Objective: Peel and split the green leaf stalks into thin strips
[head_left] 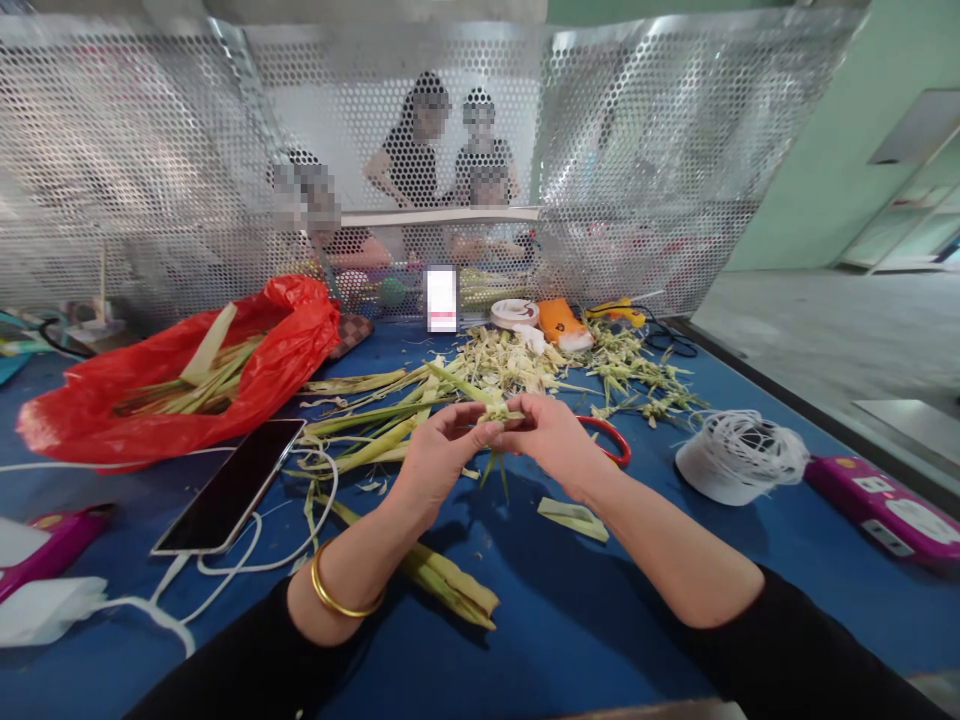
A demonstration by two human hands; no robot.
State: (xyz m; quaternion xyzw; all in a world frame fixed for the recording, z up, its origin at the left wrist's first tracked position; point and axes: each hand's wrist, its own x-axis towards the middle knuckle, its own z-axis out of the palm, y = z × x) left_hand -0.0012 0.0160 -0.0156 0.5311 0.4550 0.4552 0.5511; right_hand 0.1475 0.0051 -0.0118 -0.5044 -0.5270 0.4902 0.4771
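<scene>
My left hand [444, 450] and my right hand [553, 438] meet above the blue table, fingertips closed on a small knotted piece of pale green leaf strips [496, 410]. Loose strip ends stick out above and below it, and my fingers cover part of its shape. Just right of my right hand lie scissors [616, 442] with red handles, partly hidden behind it. Long green leaf strips [382, 445] are spread beyond my left hand. A short cut leaf piece [574, 520] rests near my right forearm, and a folded leaf bundle [450, 588] lies beside my left forearm.
A red plastic bag [90, 410] holds more leaves at left. Near it are a phone [232, 490] and white cables. Leaf scraps [510, 362] and small knotted pieces [637, 370] lie ahead. A string spool [720, 460] stands right. A perforated silver screen [637, 150] separates several people.
</scene>
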